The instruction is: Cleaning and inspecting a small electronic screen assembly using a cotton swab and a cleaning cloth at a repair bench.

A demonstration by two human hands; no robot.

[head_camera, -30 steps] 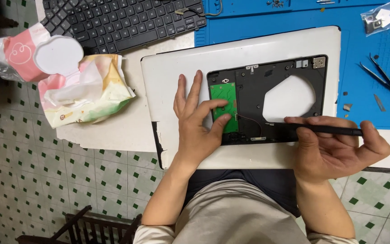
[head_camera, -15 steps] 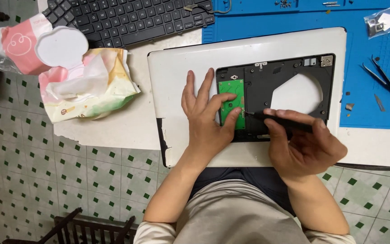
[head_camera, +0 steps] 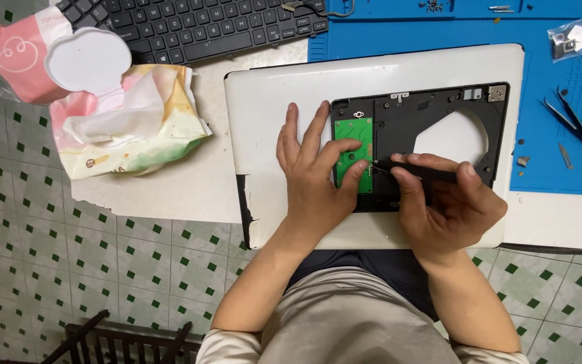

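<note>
- My left hand [head_camera: 318,178] lies flat, fingers spread, pressing on the white shell [head_camera: 277,108]; its forefinger and thumb tips sit on the green board [head_camera: 353,137]. It grips nothing.
- My right hand [head_camera: 442,205] is curled shut around a thin black tool [head_camera: 426,172], pen-style, with the tip at the board's right edge.
- The board sits at the left end of the black frame [head_camera: 439,111] set into the shell, in the middle of the table.
- Risk: the tool tip looks fine and hard; a slip could scratch the board or skid into my left forefinger, which is just beside it.
- Risk: prying too steeply could crack the thin board or snap a plastic tab.
- Risk: the shell hangs a little over the near table edge; too much pressure could tip it.
- Shell: smooth glossy white plastic with rounded corners and a chipped dark patch at the near left.
- Frame: matte black, with a large irregular cut-out.
- Blue mat [head_camera: 560,108] on the right looks rubbery, with a ribbed patch; metal tweezers [head_camera: 574,121] lie on it.
- Far left: black keyboard [head_camera: 197,27] and a soft crinkled wipes pack [head_camera: 129,121] with a white lid [head_camera: 89,61].
</note>
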